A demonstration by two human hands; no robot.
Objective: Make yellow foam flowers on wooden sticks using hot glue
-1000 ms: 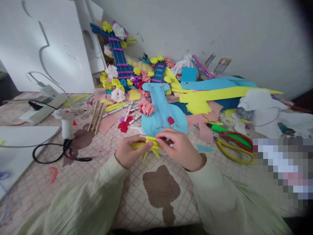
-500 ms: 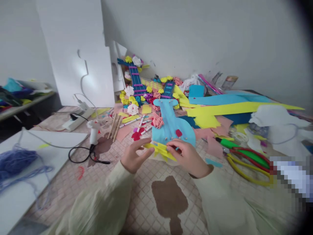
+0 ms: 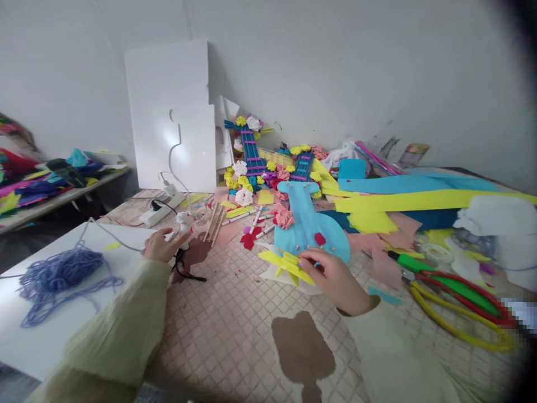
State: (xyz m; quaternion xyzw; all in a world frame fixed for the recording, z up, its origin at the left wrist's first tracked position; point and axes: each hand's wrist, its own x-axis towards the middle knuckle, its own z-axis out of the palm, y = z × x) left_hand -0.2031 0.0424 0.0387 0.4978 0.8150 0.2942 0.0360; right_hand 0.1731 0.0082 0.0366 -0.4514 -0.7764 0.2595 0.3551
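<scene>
My right hand (image 3: 335, 279) pinches the right end of a folded yellow paper piece (image 3: 282, 264), whose pointed strips spread to the left and below. It is held just in front of a light blue guitar-shaped cutout (image 3: 305, 221) with a pink crumpled paper flower (image 3: 284, 218) at its left side. At the left, my left hand (image 3: 158, 244) is beside a white glue gun (image 3: 183, 222), with thumb and fingers apart. Whether it touches the glue gun I cannot tell. A black cable (image 3: 180, 268) hangs below the glue gun.
Blue yarn (image 3: 62, 277) lies on a white board at the left. A power strip (image 3: 161, 210) stands behind the glue gun. Wooden sticks (image 3: 215, 224) and several markers lie mid-table. Red- and yellow-handled cutting tools (image 3: 457, 302) lie at the right. Decorated paper guitars (image 3: 254, 154) lean at the back.
My left hand has let go of the yellow paper and moved left to the glue gun. My right hand still holds the paper. The view has turned left.
</scene>
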